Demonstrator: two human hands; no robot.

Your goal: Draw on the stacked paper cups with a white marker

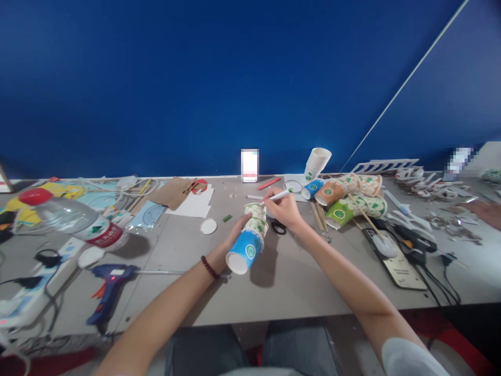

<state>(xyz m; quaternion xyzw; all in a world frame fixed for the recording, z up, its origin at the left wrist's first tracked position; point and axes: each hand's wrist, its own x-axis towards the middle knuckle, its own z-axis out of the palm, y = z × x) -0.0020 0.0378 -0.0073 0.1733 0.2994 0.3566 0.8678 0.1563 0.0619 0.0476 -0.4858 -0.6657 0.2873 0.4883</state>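
Note:
A short stack of paper cups (246,252), blue at the near end and green-and-white patterned at the far end, is tilted over the table in front of me. My left hand (237,233) is wrapped round its left side, the fingers partly hidden behind the cups. In my right hand (285,209) a white pen (279,196) is pinched, its tip close to the far cup; I cannot tell whether it touches. Black-handled scissors (277,226) lie just below my right hand. A white paper disc (209,226) and a small green piece (227,218) lie left of the cups.
At left are a large bottle (78,219), a blue glue gun (111,287) and a power strip (39,287). More stacked cups (336,190) and a phone (395,261) lie right. A lit phone (249,165) leans on the blue wall. Another person's hand (481,211) is far right.

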